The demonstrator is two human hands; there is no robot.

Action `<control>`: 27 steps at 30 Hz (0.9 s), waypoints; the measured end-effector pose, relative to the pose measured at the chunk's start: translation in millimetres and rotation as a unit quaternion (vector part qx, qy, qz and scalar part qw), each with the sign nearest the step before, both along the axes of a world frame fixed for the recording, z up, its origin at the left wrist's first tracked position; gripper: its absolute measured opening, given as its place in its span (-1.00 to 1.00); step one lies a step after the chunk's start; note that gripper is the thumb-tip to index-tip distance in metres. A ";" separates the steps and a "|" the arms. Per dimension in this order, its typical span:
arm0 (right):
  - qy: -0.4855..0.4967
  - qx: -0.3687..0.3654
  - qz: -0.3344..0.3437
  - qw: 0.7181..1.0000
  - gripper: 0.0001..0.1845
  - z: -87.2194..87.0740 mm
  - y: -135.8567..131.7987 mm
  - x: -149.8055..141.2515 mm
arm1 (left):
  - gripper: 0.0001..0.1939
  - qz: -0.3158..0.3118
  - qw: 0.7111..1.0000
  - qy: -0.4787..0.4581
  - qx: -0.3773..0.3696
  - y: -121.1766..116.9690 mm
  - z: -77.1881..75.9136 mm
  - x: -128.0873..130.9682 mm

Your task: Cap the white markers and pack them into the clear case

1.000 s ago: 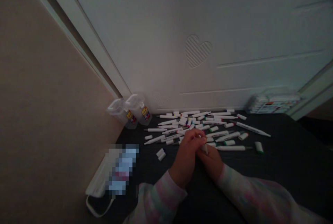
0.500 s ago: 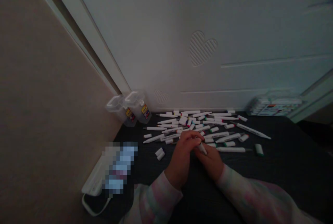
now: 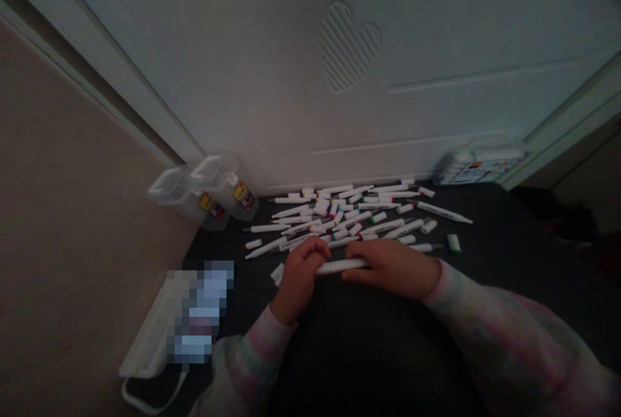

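Observation:
A white marker (image 3: 334, 267) lies level between my two hands, above the dark tabletop. My left hand (image 3: 301, 275) is closed around its left end, with the fingertips curled over and partly hidden. On the other end, my right hand (image 3: 388, 265) grips the barrel between thumb and fingers. Just beyond my hands spreads a pile of white markers (image 3: 361, 218) and loose caps, many of the markers uncapped. A white cap with a green edge (image 3: 453, 244) stands apart to the right. Near my left wrist, a pair of white caps (image 3: 277, 273) is partly covered by my hand.
Two clear plastic cases (image 3: 226, 191) with labels stand at the back left. A packed marker case (image 3: 480, 166) leans against the white door (image 3: 272, 81) at the back right. On the left lie a blurred-out phone (image 3: 204, 313) and a white corded object (image 3: 150, 333).
My hands have moved apart from their overlapped hold, and the marker has turned from steeply slanted to nearly level. The camera view has shifted, so the scene sits further left and higher.

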State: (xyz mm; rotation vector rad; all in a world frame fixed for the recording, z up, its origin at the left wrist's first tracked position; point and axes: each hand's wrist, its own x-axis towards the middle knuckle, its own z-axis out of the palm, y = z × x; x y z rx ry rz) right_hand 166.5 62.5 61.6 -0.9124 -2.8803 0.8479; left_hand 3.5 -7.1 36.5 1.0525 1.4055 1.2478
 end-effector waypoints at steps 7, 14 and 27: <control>-0.011 0.087 0.003 0.996 -0.72 9.1 -2.1 9.2 | -0.88 0.001 0.998 0.065 0.024 4.2 -6.4 10.0; -0.032 0.128 0.017 0.991 -0.72 14.3 -7.1 8.9 | -0.88 0.002 0.998 0.059 0.016 1.4 -9.6 15.5; -0.055 0.123 0.027 0.990 -0.76 13.6 -12.1 6.9 | -0.86 -0.023 0.999 0.037 -0.016 -3.9 -9.4 16.7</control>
